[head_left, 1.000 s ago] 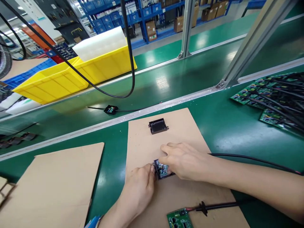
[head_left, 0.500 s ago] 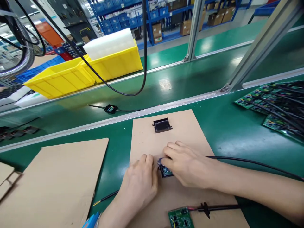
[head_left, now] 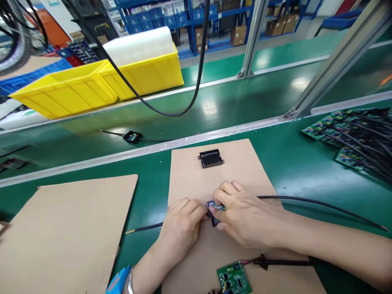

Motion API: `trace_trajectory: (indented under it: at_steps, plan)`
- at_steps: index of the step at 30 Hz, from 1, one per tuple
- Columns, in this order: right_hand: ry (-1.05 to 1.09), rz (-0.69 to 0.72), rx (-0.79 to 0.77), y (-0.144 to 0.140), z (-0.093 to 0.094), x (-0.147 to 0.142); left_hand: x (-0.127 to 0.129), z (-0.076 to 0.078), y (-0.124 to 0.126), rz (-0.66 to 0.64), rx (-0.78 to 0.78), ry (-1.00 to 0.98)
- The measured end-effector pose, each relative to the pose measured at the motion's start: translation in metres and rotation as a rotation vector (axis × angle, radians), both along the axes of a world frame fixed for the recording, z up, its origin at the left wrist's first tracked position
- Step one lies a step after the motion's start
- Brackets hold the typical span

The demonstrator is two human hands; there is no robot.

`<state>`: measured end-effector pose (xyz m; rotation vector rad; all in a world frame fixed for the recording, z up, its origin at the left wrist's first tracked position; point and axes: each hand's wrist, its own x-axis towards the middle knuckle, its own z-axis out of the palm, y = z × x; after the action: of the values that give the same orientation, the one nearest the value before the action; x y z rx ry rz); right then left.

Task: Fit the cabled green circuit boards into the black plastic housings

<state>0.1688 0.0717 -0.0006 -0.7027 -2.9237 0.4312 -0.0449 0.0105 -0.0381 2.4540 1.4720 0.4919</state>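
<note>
Black plastic for the small case [head_left: 214, 221], set on the middle cardboard sheet [head_left: 190, 175] and mostly covered by the right hand [head_left: 245, 214]. Shows only its left end, with a bit of circuit board [head_left: 211, 203] between the fingers; right end hidden. Narrow pegs at the visible end, pointing left; long axis too covered to judge. Right fingers bent closely about the case, thumb laid across the board. Left hand [head_left: 183, 222] curled at the left end, fingertips out of sight; whether pinching or only steadying, cannot tell. Black cable [head_left: 306, 199] extending to the right, and a cable end [head_left: 147, 227] with yellow tip emerging left from behind the left hand; joining place not visible. Farther off, a second case [head_left: 211, 158], lengthwise from left to right. Nearer, a green board [head_left: 234, 278] before the right forearm. At far right, a heap of boards [head_left: 361, 139], cut by the border, hard to separate.
</note>
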Motion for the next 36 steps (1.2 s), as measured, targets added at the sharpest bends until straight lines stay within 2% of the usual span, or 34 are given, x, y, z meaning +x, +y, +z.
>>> trace_trajectory:
  at_steps: [3,6,8,10,13,16,21,26,29,32,36]
  plan:
    - [0.108,-0.044,-0.091,0.006,0.009,0.026,0.004,0.014,-0.003,-0.032,-0.008,-0.062]
    - [0.134,-0.162,-0.159,0.006,0.006,0.047,0.013,0.022,-0.004,-0.217,-0.016,-0.042]
    - [0.095,-0.188,-0.215,0.007,-0.001,0.049,0.018,0.020,-0.001,-0.338,-0.003,0.050]
    - [0.067,-0.174,-0.254,0.009,-0.008,0.042,0.020,0.014,0.004,-0.389,0.030,0.142]
    - [0.035,-0.131,-0.274,0.016,-0.011,0.028,0.019,0.004,0.011,-0.403,0.094,0.200]
    - [-0.006,-0.109,-0.270,0.020,-0.007,0.022,0.017,0.002,0.014,-0.423,0.114,0.162]
    - [-0.026,-0.093,-0.288,0.020,-0.002,0.023,0.015,0.007,0.017,-0.446,0.108,0.107]
    - [0.030,-0.091,-0.323,0.023,-0.003,0.033,0.015,0.003,0.016,-0.434,0.083,0.072]
    - [0.053,-0.166,-0.369,0.024,0.002,0.050,0.015,0.000,0.013,-0.406,0.075,0.054]
    - [-0.012,-0.254,-0.410,0.023,0.008,0.063,0.016,-0.002,0.011,-0.384,0.059,0.064]
    - [-0.011,-0.281,-0.331,0.017,0.006,0.055,0.017,-0.003,0.010,-0.369,0.020,0.050]
